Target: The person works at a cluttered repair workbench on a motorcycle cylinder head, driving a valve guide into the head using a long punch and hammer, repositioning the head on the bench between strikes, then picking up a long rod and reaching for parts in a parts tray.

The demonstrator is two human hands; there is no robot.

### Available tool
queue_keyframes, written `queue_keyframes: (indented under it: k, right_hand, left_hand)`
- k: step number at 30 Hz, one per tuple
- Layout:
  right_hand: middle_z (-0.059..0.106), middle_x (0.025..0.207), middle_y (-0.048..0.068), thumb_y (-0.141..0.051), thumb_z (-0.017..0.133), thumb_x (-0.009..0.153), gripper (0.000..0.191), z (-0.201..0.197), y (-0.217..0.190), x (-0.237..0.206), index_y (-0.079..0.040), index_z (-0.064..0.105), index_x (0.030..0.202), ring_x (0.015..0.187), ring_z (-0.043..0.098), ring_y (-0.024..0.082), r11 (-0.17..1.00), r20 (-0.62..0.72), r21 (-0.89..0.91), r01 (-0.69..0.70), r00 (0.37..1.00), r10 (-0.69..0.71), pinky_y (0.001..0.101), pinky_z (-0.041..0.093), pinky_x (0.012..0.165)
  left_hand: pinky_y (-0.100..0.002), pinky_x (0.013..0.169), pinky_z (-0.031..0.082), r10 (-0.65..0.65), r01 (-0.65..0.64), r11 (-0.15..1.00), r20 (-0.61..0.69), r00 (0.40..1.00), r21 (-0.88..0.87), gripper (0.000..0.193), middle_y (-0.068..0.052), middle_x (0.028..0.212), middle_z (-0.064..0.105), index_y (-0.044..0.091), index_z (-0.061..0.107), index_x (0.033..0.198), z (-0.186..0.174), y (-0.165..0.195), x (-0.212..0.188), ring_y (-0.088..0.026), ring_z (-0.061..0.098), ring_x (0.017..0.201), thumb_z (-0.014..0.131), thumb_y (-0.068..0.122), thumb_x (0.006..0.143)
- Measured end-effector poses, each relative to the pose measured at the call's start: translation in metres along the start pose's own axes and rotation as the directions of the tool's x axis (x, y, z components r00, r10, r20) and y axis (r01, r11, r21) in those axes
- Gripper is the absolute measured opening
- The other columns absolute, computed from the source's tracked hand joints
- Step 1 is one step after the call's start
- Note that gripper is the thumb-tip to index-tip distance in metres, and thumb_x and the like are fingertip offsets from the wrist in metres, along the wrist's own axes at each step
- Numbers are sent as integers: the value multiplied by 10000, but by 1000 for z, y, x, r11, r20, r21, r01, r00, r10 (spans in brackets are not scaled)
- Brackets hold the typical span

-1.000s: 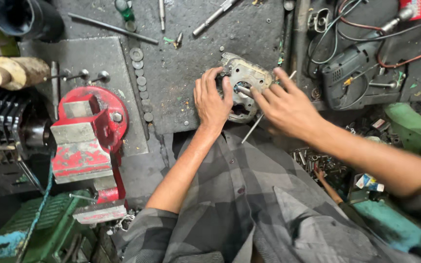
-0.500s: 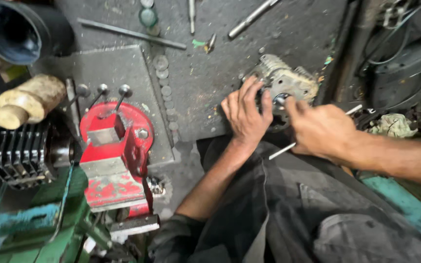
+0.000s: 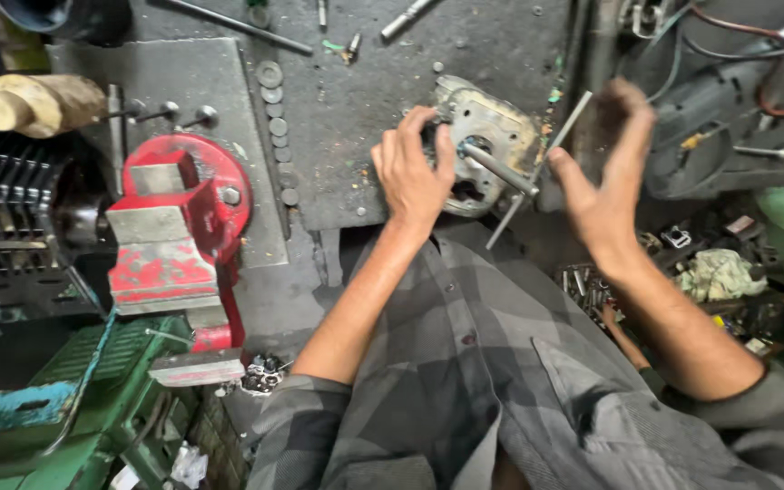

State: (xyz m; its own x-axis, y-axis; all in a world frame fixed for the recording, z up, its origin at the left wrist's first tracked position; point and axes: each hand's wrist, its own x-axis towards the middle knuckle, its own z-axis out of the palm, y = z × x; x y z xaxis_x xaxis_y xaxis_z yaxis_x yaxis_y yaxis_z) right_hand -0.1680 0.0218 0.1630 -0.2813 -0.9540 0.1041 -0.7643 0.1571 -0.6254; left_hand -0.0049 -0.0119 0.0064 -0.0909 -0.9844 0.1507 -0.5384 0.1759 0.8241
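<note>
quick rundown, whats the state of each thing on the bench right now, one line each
left hand: resting on the metal housing, fingers on its left edge
right hand: open, off the housing, holding nothing
metal housing: lying flat on the bench, a rod sticking out of its centre hole
red vise: jaws apart, nothing clamped
wooden mallet: lying on its side

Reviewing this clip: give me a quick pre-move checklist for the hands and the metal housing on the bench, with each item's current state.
1. Left hand steadying the metal housing: ok, it rests on the housing's left edge.
2. Right hand empty: ok, open, palm turned inward, off the part.
3. Rod seated in the housing's bore: cannot tell, its inner end is hidden.
4. Housing flat on the bench: cannot tell.
5. Red vise away from the hands: ok.
</note>
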Motion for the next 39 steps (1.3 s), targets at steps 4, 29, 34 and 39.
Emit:
queue_keyframes:
  k: [4, 29, 34, 39]
  right_hand:
    - [693, 1125, 139, -190, 770, 583, 730, -16, 1, 17, -32, 567, 1266, 1100, 658, 328, 671, 634, -336, 661, 686, -358, 481, 461, 1090]
    - [633, 960, 117, -353, 631, 912, 578, 49, 18, 4, 68, 536, 1296, 825, 620, 247, 483, 632, 213, -849, 497, 595, 327, 498, 760]
    - [599, 1152, 95, -229, 630, 994, 475, 3, 2, -4, 42, 481, 1354, 1093, 592, 263, 922, 157, 294, -253, 964, 214, 329, 461, 990]
    - [675, 1041, 113, -300, 718, 572, 682, -12, -7, 12, -54, 608, 1199, 1087, 647, 290, 596, 584, -378, 708, 682, -440, 433, 467, 1051]
  left_hand:
    - [-417, 955, 448, 1, -1, 1000, 10, 1000, -3, 315, -33, 1266, 679, 118, 588, 1277, 2, -1, -1, -256, 645, 1081, 687, 212, 994]
    - [-367, 848, 458, -49, 49, 998, -3, 999, -47, 291, -25, 1327, 673, 130, 581, 1287, -2, -5, -2, -239, 669, 1045, 668, 183, 1015]
    - [-396, 907, 466, -23, 22, 998, -19, 1000, -51, 291, -21, 1286, 680, 141, 590, 1280, 0, -5, -3, -233, 673, 1067, 664, 176, 1000]
    - [-396, 866, 466, -74, 75, 995, 11, 997, -71, 300, -11, 1247, 699, 145, 608, 1264, 3, -7, -7, -221, 657, 946, 676, 189, 975]
